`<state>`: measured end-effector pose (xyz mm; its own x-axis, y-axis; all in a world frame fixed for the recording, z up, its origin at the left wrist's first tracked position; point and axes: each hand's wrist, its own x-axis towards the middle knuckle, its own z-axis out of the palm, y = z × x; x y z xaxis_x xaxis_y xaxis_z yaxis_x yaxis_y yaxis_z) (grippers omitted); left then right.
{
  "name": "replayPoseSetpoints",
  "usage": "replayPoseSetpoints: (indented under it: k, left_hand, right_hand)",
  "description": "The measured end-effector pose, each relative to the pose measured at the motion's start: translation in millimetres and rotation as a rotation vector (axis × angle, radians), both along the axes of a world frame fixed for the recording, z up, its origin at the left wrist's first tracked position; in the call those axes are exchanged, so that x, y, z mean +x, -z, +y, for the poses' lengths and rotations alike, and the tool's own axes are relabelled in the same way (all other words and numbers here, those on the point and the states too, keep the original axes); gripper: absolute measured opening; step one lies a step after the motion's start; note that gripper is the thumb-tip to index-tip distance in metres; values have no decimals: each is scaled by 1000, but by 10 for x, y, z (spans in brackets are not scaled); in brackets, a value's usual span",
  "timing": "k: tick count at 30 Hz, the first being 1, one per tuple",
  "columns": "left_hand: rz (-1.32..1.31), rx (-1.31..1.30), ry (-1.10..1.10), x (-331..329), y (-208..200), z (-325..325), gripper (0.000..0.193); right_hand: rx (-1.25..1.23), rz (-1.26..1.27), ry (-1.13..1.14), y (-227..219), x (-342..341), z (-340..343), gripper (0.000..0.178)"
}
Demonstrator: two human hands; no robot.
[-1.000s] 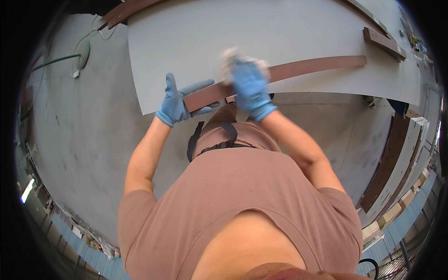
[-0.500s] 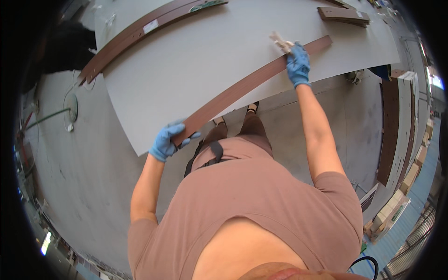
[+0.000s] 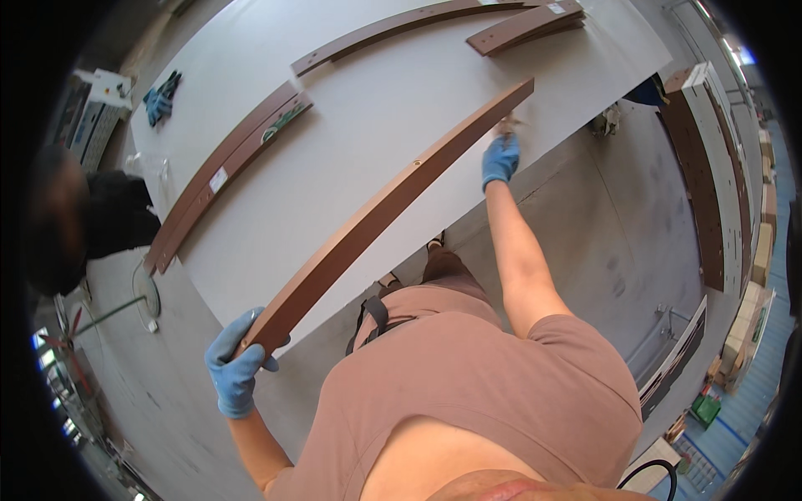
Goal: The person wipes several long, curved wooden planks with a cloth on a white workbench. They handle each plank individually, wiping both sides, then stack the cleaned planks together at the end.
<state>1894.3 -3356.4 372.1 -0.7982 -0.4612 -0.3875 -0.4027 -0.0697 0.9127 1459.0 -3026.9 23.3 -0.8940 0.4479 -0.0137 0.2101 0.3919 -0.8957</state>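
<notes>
My left hand (image 3: 236, 363), in a blue glove, is closed round the near end of a long brown wooden board (image 3: 388, 200). The board slants up and away to the right over the white tabletop (image 3: 334, 150), its narrow edge with a small hole turned up. Close below the far end is my right hand (image 3: 501, 159), also gloved in blue, its fingers closed on a crumpled pale cloth (image 3: 511, 125) blurred by motion. Whether the cloth touches the board, I cannot tell.
Brown boards (image 3: 225, 171) lie at the table's left, with another long one (image 3: 376, 33) at the back and a short stack (image 3: 526, 29) at the back right. Dark gloves (image 3: 161, 100) rest at the far left. A person in black (image 3: 117, 213) is beyond the left edge. Upright panels (image 3: 697, 184) stand right.
The board has been raised and turned so its narrow edge faces up. My left hand has moved left and down; my right hand with the cloth has shifted slightly left and down. The view has swung.
</notes>
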Motion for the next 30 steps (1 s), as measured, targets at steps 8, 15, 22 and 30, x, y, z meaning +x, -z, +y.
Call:
replayPoseSetpoints:
  k: [8,15,22,30]
  left_hand:
    - [267,-55,109,-1565,340,769,50]
    - [792,-870,560,-3765,924,1613,54]
    - [892,-1423,748,-5209,1850,2430,65]
    - [604,-1539,815,-6379,2536,2859,65]
  right_hand:
    - [-92,26,-253,99,-1,232,43]
    - [-233,-16,-384,0,-5,610,44]
    - [-325,7,-366,85,359,862,41]
    - [-178,-34,-552,-37,370,874,48]
